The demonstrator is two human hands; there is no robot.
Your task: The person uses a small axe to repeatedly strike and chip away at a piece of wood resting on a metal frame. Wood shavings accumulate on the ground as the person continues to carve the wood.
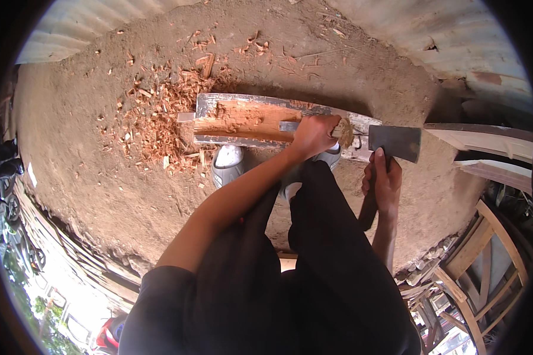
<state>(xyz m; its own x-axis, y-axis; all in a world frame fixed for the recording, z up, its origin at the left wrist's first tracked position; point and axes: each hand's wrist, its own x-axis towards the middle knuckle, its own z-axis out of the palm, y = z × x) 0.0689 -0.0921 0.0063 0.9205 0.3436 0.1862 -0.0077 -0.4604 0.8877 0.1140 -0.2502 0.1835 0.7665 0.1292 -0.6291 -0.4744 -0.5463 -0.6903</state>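
My left hand (315,137) is closed around a chisel. Its flat metal blade (288,126) points left over the hollowed, reddish face of a thick curved timber (243,118), and its frayed butt end (343,131) sticks out on the right. To the right of that end, my right hand (385,176) grips a mallet with a dark rectangular head (395,143), the thumb laid up against it. The head stands apart from the chisel. The timber lies across the dirt just beyond my grey shoes (227,164); its left part is rough with fresh cuts.
Wood chips (160,121) lie thick around the timber's left end, with a pale flat piece (186,117) there. Curved wooden parts (485,142) sit at the right, a wooden frame (485,272) at the lower right. Corrugated sheets (438,35) edge the far side of the dirt floor (77,142).
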